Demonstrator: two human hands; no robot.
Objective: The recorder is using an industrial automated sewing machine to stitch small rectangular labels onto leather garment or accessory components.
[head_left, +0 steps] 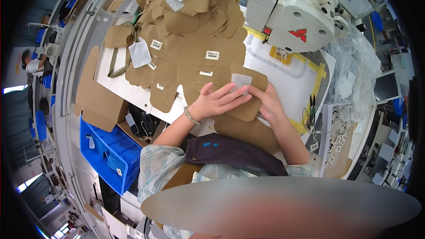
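Roughly midway, I judge from afar: left fingers (223, 91) spread over the pale patch (241, 79), right fingers (259, 93) pinching the brown panel (241, 110) beneath it, labelled pieces (192, 59) beyond them seemingly done, this panel unfinished.

Lt's bright w/ glare on clear plastic (363, 64), edges bent, corners dk, btm oval blurred
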